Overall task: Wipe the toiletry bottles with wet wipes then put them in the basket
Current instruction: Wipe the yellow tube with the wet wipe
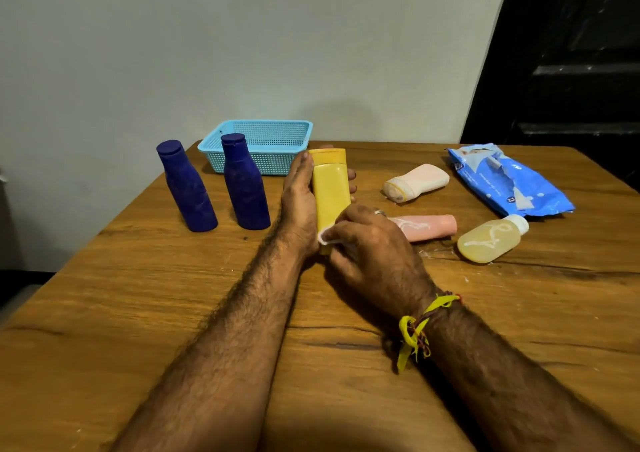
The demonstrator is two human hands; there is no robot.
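Left hand [299, 202] wrapped round yellow bottle [330, 188], thumb along near side, fingertips showing past far side; bottle held upright above worktop [173, 313], cap uppermost. Right hand [370, 247] curled, pinching white wipe [327, 238] against bottle's lower end. Ring on right hand, yellow thread band [414, 330] at right wrist. Two blue bottles [187, 188] [245, 183] standing left of hands, just before light-blue basket [263, 143] at worktop's back edge. Lying to right: pale bottle [415, 182], pink bottle [426, 227], clear yellowish bottle [490, 240], the last two smeared white. Blue wipes pack [509, 181] far right, opened.
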